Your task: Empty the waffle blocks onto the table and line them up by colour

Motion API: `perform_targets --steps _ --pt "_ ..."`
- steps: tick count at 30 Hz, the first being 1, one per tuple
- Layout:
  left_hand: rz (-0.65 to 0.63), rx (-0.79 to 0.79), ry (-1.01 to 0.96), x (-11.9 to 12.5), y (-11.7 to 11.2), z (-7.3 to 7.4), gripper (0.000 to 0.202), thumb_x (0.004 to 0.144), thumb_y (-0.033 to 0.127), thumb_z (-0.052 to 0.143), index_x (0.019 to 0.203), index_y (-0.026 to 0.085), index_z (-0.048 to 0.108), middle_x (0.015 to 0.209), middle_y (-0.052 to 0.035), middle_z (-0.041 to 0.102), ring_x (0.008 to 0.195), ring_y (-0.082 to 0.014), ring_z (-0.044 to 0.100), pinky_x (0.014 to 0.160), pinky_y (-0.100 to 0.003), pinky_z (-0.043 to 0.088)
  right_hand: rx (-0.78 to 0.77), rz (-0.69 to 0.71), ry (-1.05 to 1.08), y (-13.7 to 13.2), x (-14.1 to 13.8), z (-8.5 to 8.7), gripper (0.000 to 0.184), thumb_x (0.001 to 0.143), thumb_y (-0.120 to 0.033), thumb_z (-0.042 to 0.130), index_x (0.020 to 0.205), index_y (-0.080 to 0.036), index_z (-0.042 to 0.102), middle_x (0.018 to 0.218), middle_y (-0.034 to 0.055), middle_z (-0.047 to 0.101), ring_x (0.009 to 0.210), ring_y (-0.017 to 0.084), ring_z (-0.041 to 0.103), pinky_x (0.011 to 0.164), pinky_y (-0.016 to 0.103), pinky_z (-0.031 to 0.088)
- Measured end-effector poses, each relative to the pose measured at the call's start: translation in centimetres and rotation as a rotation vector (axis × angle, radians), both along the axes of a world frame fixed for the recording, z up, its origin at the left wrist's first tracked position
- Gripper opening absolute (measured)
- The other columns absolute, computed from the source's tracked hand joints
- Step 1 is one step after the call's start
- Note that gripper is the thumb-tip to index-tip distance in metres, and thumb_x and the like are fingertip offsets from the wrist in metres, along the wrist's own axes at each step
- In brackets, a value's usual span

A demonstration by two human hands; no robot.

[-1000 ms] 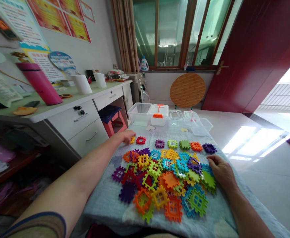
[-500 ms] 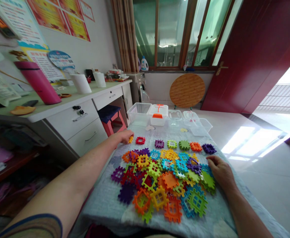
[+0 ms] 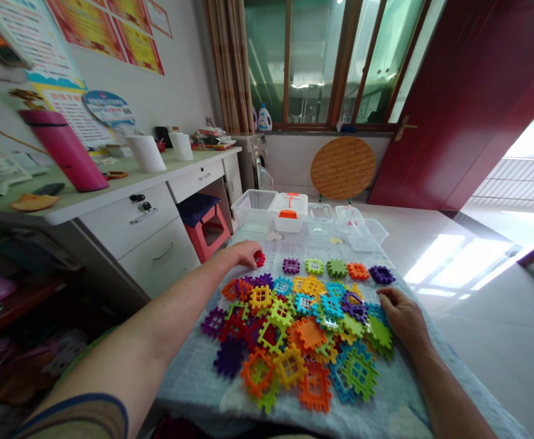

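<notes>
At the left end of a row of plastic pieces, my left hand point(image 3: 247, 253) has its fingers closed at a red square interlocking block point(image 3: 261, 259) and covers its left part. To its right in that row lie a purple window block point(image 3: 291, 266), a lime one point(image 3: 314, 266), a green one point(image 3: 337, 268), an orange one point(image 3: 357, 271) and a dark purple one point(image 3: 381, 275). My right hand point(image 3: 402, 314) rests beside the heap's right edge, fingers loosely bent and nothing seen in them, close to a green block point(image 3: 380, 335). Several colourful notched blocks point(image 3: 311, 333) overlap in the heap.
A pale blue cloth point(image 3: 189, 381) covers the table. At its far end stand a clear bin point(image 3: 254, 213), a lidded box with an orange latch point(image 3: 289, 216) and other clear containers point(image 3: 371, 234). A desk point(image 3: 125, 210) and a red stool point(image 3: 210, 228) are on the left.
My left hand has moved right, from the yellow block to the red one, and now hides the yellow block's place. My right hand stays by the heap. The view has shifted slightly.
</notes>
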State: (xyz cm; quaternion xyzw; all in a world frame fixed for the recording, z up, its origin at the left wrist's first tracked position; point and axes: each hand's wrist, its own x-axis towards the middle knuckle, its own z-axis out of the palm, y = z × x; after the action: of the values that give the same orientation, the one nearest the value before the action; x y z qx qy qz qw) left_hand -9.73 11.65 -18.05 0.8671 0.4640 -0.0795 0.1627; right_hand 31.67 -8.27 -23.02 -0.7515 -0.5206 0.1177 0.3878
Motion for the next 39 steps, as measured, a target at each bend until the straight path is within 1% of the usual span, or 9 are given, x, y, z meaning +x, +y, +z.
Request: perform_targets --steps 6,13,19,24,28,31,34,37,39 --pt "-0.062 -0.027 0.023 -0.3 0.4 0.3 0.034 0.056 0.024 0.068 0.088 0.018 0.075 0.081 -0.0017 0.073 0.073 -0.0204 0.064 0.066 -0.026 0.046 0.009 0.001 0.005 0.0 0.1 0.0 0.041 0.068 -0.050 0.047 0.081 -0.019 0.070 0.065 0.0044 0.067 0.057 0.021 0.058 0.057 0.031 0.043" --pt "-0.071 -0.032 0.051 0.5 0.1 0.6 0.030 0.056 0.022 0.066 0.084 0.019 0.075 0.076 -0.0005 0.072 0.065 -0.0177 0.062 0.060 -0.024 0.045 0.016 -0.003 -0.015 -0.1 0.1 -0.1 0.041 0.068 -0.050 0.047 0.082 -0.019 0.070 0.062 0.0038 0.066 0.055 0.020 0.058 0.056 0.031 0.042" --pt "-0.061 0.025 0.097 0.7 -0.5 1.0 0.028 0.053 0.023 0.067 0.079 0.018 0.074 0.074 -0.0031 0.071 0.067 -0.0202 0.062 0.065 -0.028 0.047 -0.005 -0.005 -0.004 -0.1 0.1 -0.1 0.042 0.068 -0.050 0.046 0.085 -0.019 0.070 0.068 0.0045 0.069 0.059 0.021 0.060 0.058 0.031 0.043" --pt "-0.036 0.057 0.124 0.2 -0.7 1.2 0.030 0.053 0.025 0.067 0.081 0.018 0.073 0.076 -0.0041 0.072 0.071 -0.0210 0.064 0.067 -0.028 0.048 -0.005 -0.006 -0.004 -0.2 0.0 0.1 0.042 0.068 -0.049 0.045 0.084 -0.019 0.070 0.063 0.0035 0.067 0.055 0.020 0.058 0.056 0.031 0.042" --pt "-0.036 0.048 0.115 0.1 -0.7 1.0 0.030 0.054 0.024 0.065 0.082 0.017 0.073 0.076 -0.0036 0.071 0.069 -0.0205 0.064 0.065 -0.027 0.048 0.006 0.010 -0.013 -0.2 -0.1 0.2 0.042 0.070 -0.050 0.044 0.083 -0.019 0.069 0.060 0.0024 0.064 0.055 0.020 0.057 0.056 0.031 0.042" --pt "-0.038 0.037 0.095 0.0 -0.7 0.7 0.030 0.054 0.023 0.065 0.083 0.017 0.072 0.077 -0.0032 0.071 0.070 -0.0206 0.064 0.066 -0.027 0.049 0.004 0.005 -0.023 -0.2 0.0 0.0 0.041 0.070 -0.049 0.045 0.084 -0.019 0.070 0.063 0.0031 0.066 0.056 0.020 0.058 0.057 0.031 0.042" --pt "-0.033 0.032 0.075 -0.3 -0.4 0.4 0.036 0.054 0.024 0.068 0.088 0.017 0.072 0.083 -0.0035 0.072 0.075 -0.0216 0.065 0.070 -0.027 0.050 0.005 0.005 -0.023 -0.2 0.1 -0.1 0.041 0.070 -0.050 0.046 0.084 -0.019 0.070 0.066 0.0037 0.068 0.058 0.021 0.060 0.058 0.031 0.043" --pt "-0.002 0.052 0.051 -0.9 0.0 0.5 0.058 0.051 0.027 0.074 0.108 0.017 0.068 0.103 -0.0063 0.072 0.090 -0.0243 0.066 0.078 -0.028 0.050 0.009 0.008 -0.021 -0.2 0.1 -0.1 0.040 0.071 -0.050 0.046 0.083 -0.020 0.069 0.064 0.0032 0.068 0.058 0.021 0.060 0.057 0.031 0.044" --pt "0.026 0.083 0.026 -1.5 0.2 1.0 0.072 0.051 0.030 0.077 0.121 0.017 0.061 0.117 -0.0089 0.068 0.101 -0.0252 0.064 0.085 -0.028 0.049 0.009 0.009 -0.020 -0.2 0.2 -0.1 0.040 0.071 -0.050 0.046 0.084 -0.020 0.070 0.065 0.0031 0.068 0.058 0.021 0.060 0.057 0.031 0.044"
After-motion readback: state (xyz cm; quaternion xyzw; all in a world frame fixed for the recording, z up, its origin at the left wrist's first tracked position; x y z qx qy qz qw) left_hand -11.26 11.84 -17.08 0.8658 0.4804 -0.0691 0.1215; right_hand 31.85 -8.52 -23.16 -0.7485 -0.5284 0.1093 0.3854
